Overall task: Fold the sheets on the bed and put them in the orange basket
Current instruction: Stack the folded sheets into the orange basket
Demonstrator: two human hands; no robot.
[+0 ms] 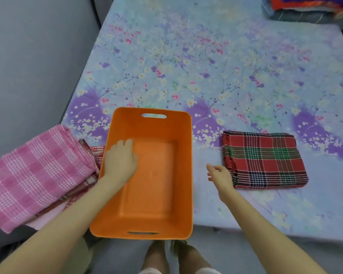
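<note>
Right hand [219, 173] empty, fingers loose, just beside the folded red-and-green plaid cloth sheet [265, 161] on the bed [186, 66]; a corner grab could spill its folds; left hand [120, 161] on the edge-perched rectangular orange plastic basket [186, 155], grip unclear; it might tip.

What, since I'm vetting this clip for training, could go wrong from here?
The orange basket sits at the near edge of the bed; the left hand leaning inside could tip it off. The folded red plaid sheet may fall open if the right hand lifts it alone by one corner. The pink sheet seems to overhang the bed and might slide.
</note>
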